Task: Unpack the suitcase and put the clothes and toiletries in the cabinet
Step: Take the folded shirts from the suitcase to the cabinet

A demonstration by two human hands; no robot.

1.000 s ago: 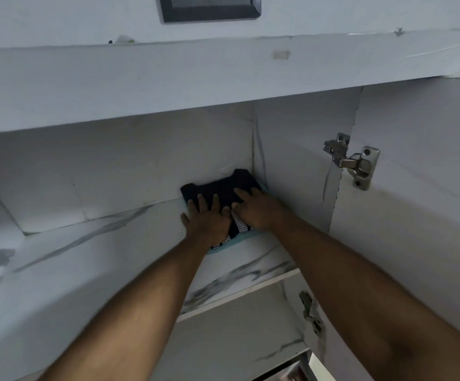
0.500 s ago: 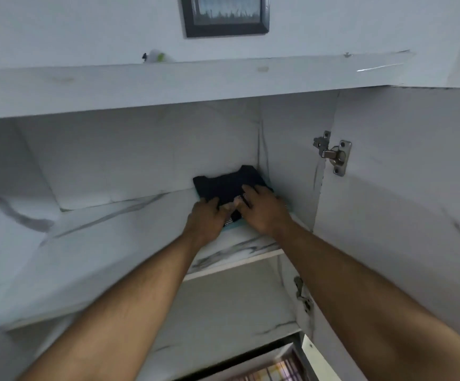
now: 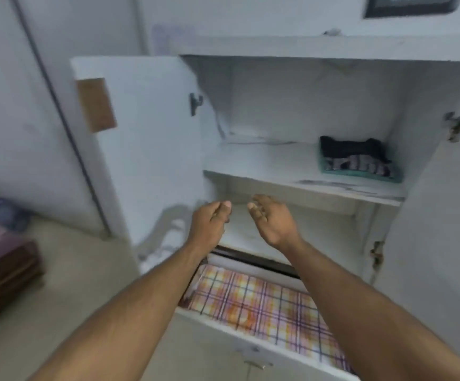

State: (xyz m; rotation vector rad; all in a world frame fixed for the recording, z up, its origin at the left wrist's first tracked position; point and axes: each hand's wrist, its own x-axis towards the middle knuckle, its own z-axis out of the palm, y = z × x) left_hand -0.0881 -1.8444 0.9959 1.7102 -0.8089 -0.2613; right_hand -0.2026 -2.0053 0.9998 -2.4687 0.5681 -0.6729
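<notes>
Left hand (image 3: 209, 221), right hand (image 3: 274, 220) both empty, fingers relaxed, before open cabinet (image 3: 303, 46); folded clothes (image 3: 356, 159) at shelf's (image 3: 264, 163) right rear corner.

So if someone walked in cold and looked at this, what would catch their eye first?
Probably the two bare hands, left hand and right hand, held empty before the open cabinet. Next, the stack of folded clothes in the upper shelf's right back corner. Then the bright plaid cloth in the open drawer below.
</notes>
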